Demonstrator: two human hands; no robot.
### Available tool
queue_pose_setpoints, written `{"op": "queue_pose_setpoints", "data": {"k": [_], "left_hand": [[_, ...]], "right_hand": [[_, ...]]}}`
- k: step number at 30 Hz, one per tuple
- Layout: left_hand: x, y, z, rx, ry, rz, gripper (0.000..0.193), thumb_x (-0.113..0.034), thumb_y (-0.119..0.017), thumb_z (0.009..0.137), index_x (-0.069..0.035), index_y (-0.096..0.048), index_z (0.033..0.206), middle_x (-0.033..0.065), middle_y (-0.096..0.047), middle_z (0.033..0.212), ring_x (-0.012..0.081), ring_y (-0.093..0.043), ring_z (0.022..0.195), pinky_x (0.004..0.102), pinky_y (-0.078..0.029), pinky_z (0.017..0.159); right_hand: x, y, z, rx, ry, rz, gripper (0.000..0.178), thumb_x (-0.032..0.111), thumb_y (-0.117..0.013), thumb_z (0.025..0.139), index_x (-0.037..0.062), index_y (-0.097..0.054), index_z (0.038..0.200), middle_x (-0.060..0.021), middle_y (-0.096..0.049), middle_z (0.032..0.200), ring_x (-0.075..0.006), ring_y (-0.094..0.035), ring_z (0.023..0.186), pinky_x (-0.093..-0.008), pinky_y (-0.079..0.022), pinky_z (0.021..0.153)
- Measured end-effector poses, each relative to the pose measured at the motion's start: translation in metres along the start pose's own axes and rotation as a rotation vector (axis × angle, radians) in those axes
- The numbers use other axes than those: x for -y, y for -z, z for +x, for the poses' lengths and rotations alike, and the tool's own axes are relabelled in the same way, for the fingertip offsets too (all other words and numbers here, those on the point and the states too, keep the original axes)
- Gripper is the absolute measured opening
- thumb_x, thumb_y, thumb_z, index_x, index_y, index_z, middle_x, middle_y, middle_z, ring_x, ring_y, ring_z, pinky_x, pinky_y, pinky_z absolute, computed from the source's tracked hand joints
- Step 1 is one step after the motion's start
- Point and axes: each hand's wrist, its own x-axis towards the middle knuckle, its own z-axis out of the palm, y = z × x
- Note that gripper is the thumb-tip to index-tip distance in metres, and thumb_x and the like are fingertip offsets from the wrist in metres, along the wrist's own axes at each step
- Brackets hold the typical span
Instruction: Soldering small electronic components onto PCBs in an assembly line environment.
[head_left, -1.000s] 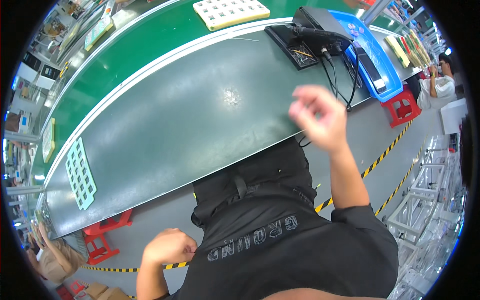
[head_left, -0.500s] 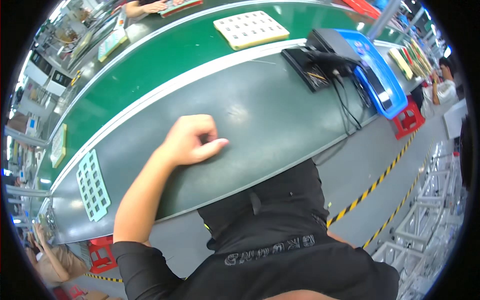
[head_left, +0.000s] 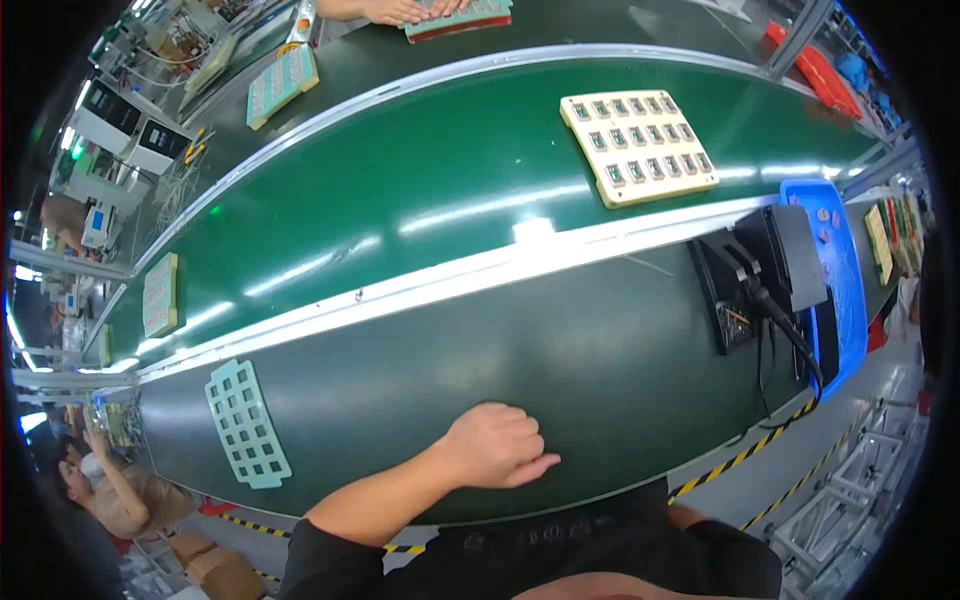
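Observation:
My left hand [head_left: 500, 447] is over the dark work surface near its front edge. Its fingers are curled into a loose fist with the thumb sticking out to the right, and nothing shows in it. My right hand is out of view; only a bit of the right arm [head_left: 685, 516] appears at the lower edge. To the left of my left hand, a pale green plate with rows of square holes [head_left: 247, 424] lies flat on the work surface. A cream tray [head_left: 652, 188] holding rows of small square parts rests on the green belt, beyond the surface.
At the right end stand a black device with cables [head_left: 735, 300] and a blue bin [head_left: 853, 330]. A white rail [head_left: 430, 283] separates work surface and green belt [head_left: 400, 170]. Across the belt, a co-worker's hands [head_left: 400, 12] touch another tray. Another person [head_left: 125, 490] sits at far left.
The view has shifted, so the bench and trays appear lower and further right. My left hand has turned with its back up and sits closer to the bench's front edge.

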Motion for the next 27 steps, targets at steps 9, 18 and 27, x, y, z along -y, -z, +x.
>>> {"op": "queue_pose_setpoints", "data": {"k": [9,18,27], "left_hand": [[0.007,-0.004,-0.001,-0.014,-0.124,0.099,0.036,-0.018,-0.070,0.069,-0.010,-0.040,0.050,0.0069,-0.043,0.052,0.0268,-0.047,0.048,0.0374,-0.037,0.043],[0.026,0.024,-0.008,-0.212,0.006,0.380,0.030,-0.023,-0.066,0.074,-0.005,-0.051,0.054,0.0118,-0.052,0.058,0.0308,-0.054,0.054,0.0393,-0.042,0.048],[0.046,0.038,-0.025,-0.332,0.207,0.346,0.035,-0.022,-0.069,0.075,-0.001,-0.048,0.055,0.0131,-0.048,0.053,0.0279,-0.043,0.048,0.0348,-0.036,0.046]], "right_hand": [[0.003,0.014,-0.004,0.034,0.189,-0.373,0.039,0.035,-0.060,0.079,0.0009,-0.065,0.098,-0.0175,-0.066,0.089,-0.0321,-0.063,0.086,-0.0397,-0.049,0.074],[-0.006,0.062,-0.083,0.034,0.273,-0.749,0.040,0.035,-0.061,0.077,0.0014,-0.065,0.099,-0.0187,-0.066,0.092,-0.0333,-0.063,0.088,-0.0389,-0.049,0.076],[0.087,0.069,-0.161,-0.006,0.205,-0.847,0.038,0.026,-0.062,0.073,0.0021,-0.064,0.103,-0.0213,-0.065,0.097,-0.0353,-0.062,0.090,-0.0391,-0.049,0.079]]}}
